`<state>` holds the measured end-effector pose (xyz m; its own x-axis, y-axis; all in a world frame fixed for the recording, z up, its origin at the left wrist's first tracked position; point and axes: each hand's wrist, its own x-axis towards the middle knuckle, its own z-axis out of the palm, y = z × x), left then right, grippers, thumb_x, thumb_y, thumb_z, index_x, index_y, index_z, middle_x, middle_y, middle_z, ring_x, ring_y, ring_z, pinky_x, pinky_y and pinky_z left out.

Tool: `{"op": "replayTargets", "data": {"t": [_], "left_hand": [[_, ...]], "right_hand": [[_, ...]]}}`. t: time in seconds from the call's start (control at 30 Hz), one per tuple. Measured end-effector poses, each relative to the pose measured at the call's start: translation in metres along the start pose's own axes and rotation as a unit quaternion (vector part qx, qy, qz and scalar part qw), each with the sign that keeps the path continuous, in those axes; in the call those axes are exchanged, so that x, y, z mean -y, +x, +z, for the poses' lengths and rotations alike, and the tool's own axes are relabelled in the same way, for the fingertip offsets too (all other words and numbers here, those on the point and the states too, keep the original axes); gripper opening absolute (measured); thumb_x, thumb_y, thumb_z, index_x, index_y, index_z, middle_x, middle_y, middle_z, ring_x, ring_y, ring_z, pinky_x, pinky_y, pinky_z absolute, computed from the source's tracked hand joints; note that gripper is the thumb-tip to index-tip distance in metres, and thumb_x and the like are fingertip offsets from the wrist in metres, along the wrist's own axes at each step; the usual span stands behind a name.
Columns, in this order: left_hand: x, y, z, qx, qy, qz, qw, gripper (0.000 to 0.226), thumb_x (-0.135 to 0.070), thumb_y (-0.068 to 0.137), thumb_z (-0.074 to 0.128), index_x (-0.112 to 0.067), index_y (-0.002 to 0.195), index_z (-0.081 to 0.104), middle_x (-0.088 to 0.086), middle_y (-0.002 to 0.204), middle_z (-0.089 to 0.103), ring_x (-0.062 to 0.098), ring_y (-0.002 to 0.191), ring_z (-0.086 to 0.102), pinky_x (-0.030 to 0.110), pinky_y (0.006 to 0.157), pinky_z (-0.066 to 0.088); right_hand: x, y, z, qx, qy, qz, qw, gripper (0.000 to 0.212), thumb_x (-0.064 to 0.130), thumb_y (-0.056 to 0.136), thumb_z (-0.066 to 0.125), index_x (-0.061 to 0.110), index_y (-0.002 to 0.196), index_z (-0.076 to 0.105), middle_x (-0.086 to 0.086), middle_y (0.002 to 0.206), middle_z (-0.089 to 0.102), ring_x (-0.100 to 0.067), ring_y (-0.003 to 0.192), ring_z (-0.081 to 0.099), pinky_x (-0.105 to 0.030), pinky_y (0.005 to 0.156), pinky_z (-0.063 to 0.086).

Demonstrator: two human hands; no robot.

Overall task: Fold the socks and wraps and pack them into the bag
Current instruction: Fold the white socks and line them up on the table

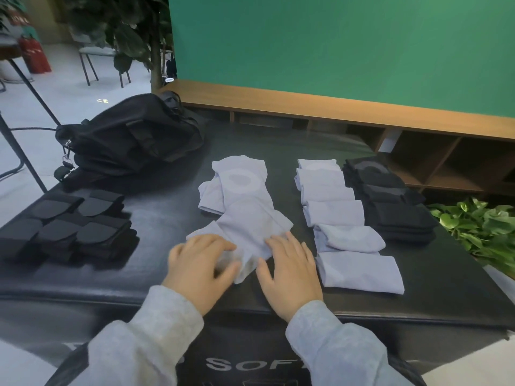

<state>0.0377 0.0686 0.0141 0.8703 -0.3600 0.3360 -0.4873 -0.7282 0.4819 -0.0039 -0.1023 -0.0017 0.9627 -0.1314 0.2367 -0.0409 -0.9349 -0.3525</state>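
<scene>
A loose light-blue sock (250,229) lies near the front edge of the black padded table (167,218). My left hand (200,263) rests on its near-left end with fingers bent over the fabric. My right hand (289,268) lies flat beside it, fingertips touching its right edge. Behind it lies a small heap of unfolded light-blue socks (237,185). To the right runs a row of several folded light-blue socks (342,218), then a row of folded black ones (395,201). Black folded wraps (72,227) are stacked at the left. The black bag (131,140) sits at the back left.
A leafy green plant (479,229) stands past the table's right edge. A low wooden shelf (390,135) and a green wall lie behind the table. Chairs, a potted tree and a red extinguisher (34,54) are on the floor at far left.
</scene>
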Motion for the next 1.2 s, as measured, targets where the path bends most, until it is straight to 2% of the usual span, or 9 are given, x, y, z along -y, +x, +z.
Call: {"op": "replayTargets", "data": {"t": [0.1, 0.23, 0.47, 0.57, 0.7, 0.8, 0.87, 1.13, 1.2], "left_hand": [[-0.012, -0.003, 0.009, 0.069, 0.070, 0.014, 0.995, 0.063, -0.076, 0.065, 0.027, -0.042, 0.112, 0.052, -0.025, 0.113, 0.044, 0.001, 0.118, 0.037, 0.029, 0.094, 0.019], [0.000, -0.008, 0.009, 0.032, 0.065, 0.033, 0.997, 0.027, -0.035, 0.059, 0.062, -0.042, 0.084, 0.054, -0.020, 0.088, 0.050, 0.006, 0.093, 0.049, 0.027, 0.077, 0.017], [0.026, -0.010, -0.005, 0.004, 0.067, -0.025, 0.997, 0.058, 0.016, 0.056, 0.052, -0.039, 0.074, 0.045, -0.020, 0.095, 0.052, 0.009, 0.104, 0.045, 0.023, 0.081, 0.012], [0.016, -0.010, -0.008, -0.008, 0.057, -0.047, 0.997, 0.045, 0.011, 0.066, 0.050, -0.029, 0.086, 0.057, -0.014, 0.109, 0.052, 0.011, 0.113, 0.041, 0.024, 0.086, 0.013], [-0.011, -0.016, -0.004, 0.044, 0.002, 0.097, 0.994, 0.033, -0.026, 0.066, 0.055, -0.029, 0.099, 0.054, -0.012, 0.104, 0.057, 0.011, 0.098, 0.051, 0.031, 0.080, 0.044], [-0.034, -0.025, 0.005, 0.189, 0.044, 0.072, 0.978, 0.060, -0.058, 0.074, 0.052, -0.033, 0.126, 0.038, -0.014, 0.127, 0.041, 0.010, 0.120, 0.039, 0.028, 0.100, 0.032], [-0.039, -0.028, 0.014, 0.188, 0.101, 0.066, 0.975, 0.062, -0.056, 0.079, 0.055, -0.032, 0.130, 0.031, -0.015, 0.133, 0.032, 0.009, 0.126, 0.029, 0.027, 0.105, 0.024], [-0.028, -0.029, 0.009, 0.055, -0.019, 0.080, 0.995, 0.008, -0.032, 0.089, 0.049, -0.029, 0.082, 0.052, -0.012, 0.086, 0.048, 0.014, 0.083, 0.049, 0.035, 0.078, 0.044], [-0.028, -0.029, 0.006, 0.036, -0.068, 0.038, 0.996, 0.026, -0.025, 0.092, 0.052, -0.035, 0.072, 0.037, -0.014, 0.076, 0.041, 0.011, 0.074, 0.045, 0.032, 0.072, 0.043]], "right_hand": [[0.002, -0.002, 0.002, -0.039, -0.005, -0.005, 0.999, 0.055, 0.049, 0.080, 0.025, 0.024, 0.116, 0.058, 0.011, 0.116, 0.056, -0.014, 0.118, 0.045, -0.026, 0.111, 0.010], [0.001, -0.006, 0.002, -0.061, 0.003, -0.054, 0.997, 0.027, 0.041, 0.082, 0.038, 0.027, 0.082, 0.062, 0.014, 0.082, 0.054, -0.011, 0.086, 0.048, -0.022, 0.087, 0.026], [-0.001, -0.014, 0.001, -0.127, 0.065, -0.108, 0.984, 0.017, 0.030, 0.079, 0.047, 0.021, 0.083, 0.061, 0.008, 0.082, 0.055, -0.010, 0.081, 0.043, -0.020, 0.076, 0.031], [-0.001, -0.010, 0.001, -0.111, 0.069, -0.066, 0.989, 0.022, 0.031, 0.080, 0.041, 0.022, 0.084, 0.061, 0.011, 0.087, 0.056, -0.009, 0.085, 0.046, -0.022, 0.076, 0.034], [-0.002, -0.006, 0.003, -0.054, 0.058, -0.051, 0.996, 0.034, 0.033, 0.080, 0.030, 0.023, 0.085, 0.062, 0.013, 0.091, 0.059, -0.011, 0.092, 0.051, -0.025, 0.079, 0.038], [-0.002, -0.006, 0.000, -0.031, 0.090, -0.047, 0.994, 0.041, 0.032, 0.080, 0.031, 0.019, 0.097, 0.066, 0.010, 0.099, 0.062, -0.010, 0.098, 0.049, -0.018, 0.086, 0.036], [-0.001, -0.007, -0.005, -0.018, 0.130, -0.031, 0.991, 0.039, 0.026, 0.080, 0.036, 0.016, 0.104, 0.064, 0.010, 0.101, 0.059, -0.005, 0.097, 0.044, -0.005, 0.084, 0.030], [-0.001, -0.014, -0.010, -0.071, 0.234, 0.036, 0.969, 0.034, 0.004, 0.088, 0.049, 0.015, 0.120, 0.047, 0.008, 0.108, 0.046, 0.002, 0.090, 0.047, 0.001, 0.076, 0.032], [-0.001, -0.014, -0.011, -0.080, 0.248, 0.056, 0.964, 0.032, 0.009, 0.091, 0.049, 0.017, 0.122, 0.045, 0.006, 0.106, 0.048, 0.002, 0.086, 0.049, 0.001, 0.072, 0.033]]}}
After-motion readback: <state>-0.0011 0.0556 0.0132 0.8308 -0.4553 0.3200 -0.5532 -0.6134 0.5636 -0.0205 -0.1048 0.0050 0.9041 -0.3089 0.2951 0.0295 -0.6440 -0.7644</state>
